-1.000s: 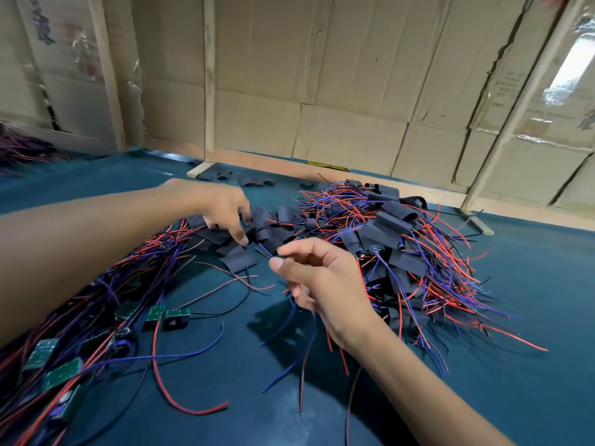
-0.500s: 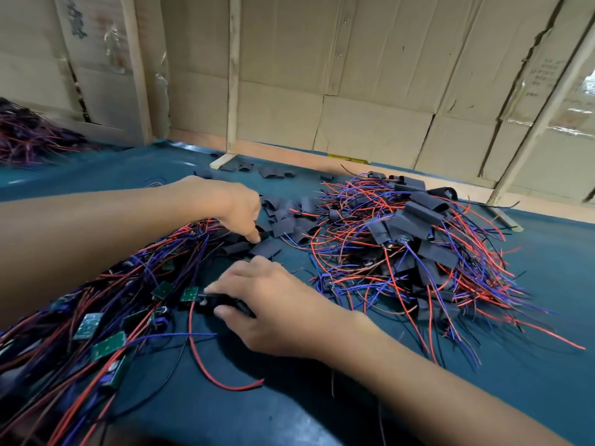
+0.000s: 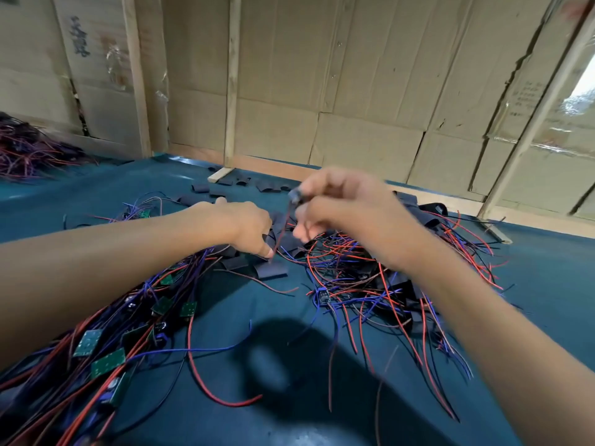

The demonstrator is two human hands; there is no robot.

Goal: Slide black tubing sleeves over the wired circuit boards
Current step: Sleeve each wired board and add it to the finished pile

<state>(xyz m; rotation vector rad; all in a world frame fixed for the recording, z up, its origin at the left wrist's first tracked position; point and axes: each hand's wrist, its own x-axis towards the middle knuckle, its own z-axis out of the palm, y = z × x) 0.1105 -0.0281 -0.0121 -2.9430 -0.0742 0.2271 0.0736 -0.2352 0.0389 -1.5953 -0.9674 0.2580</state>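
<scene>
My right hand (image 3: 341, 210) is raised above the table and pinches a small wired circuit board (image 3: 294, 194), whose wires hang down blurred. My left hand (image 3: 248, 228) reaches down into the loose black tubing sleeves (image 3: 270, 270), fingertips touching them; whether it grips one I cannot tell. A heap of bare green circuit boards with red, blue and black wires (image 3: 106, 346) lies under my left forearm. A pile of sleeved boards with wires (image 3: 386, 275) lies under my right forearm.
The teal table mat (image 3: 257, 381) carries everything. More black sleeves (image 3: 231, 185) are scattered near the far edge by a wooden strip. Another wire heap (image 3: 22, 149) sits far left. Cardboard walls with wooden battens close the back.
My right hand has lifted from the table at the left heap, bringing up a wired board. My left hand stays among the loose sleeves.
</scene>
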